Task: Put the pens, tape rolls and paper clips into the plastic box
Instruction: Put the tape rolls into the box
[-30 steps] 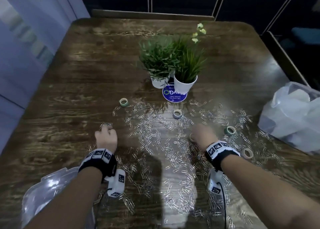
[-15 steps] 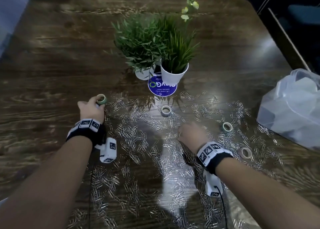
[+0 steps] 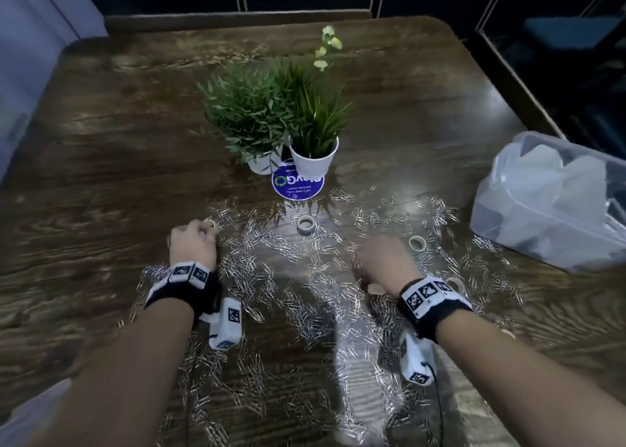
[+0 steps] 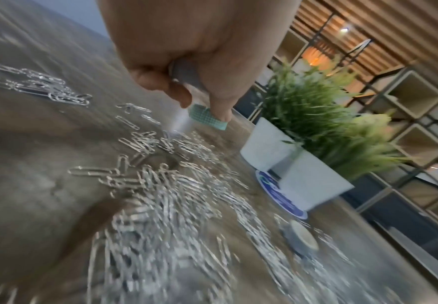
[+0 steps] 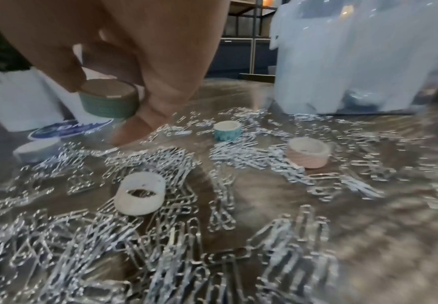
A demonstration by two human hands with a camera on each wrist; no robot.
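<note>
Bare forearms; black wristbands (image 3: 184, 285) bearing white square-coded tags, seemingly white camera blocks (image 3: 225, 323) beneath.

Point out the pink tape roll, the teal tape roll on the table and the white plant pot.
pink tape roll (image 5: 307, 153), right wrist view, outer side wall
teal tape roll (image 5: 227, 131), right wrist view, patterned outer wall
white plant pot (image 3: 313, 160), head view, front wall

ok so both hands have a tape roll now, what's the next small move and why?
Probably lift both hands clear of the paper clips. The left hand pinches a mint checked tape roll, and the right hand holds a green tape roll just above the table. No open plastic box shows for certain, so find it next.
</note>
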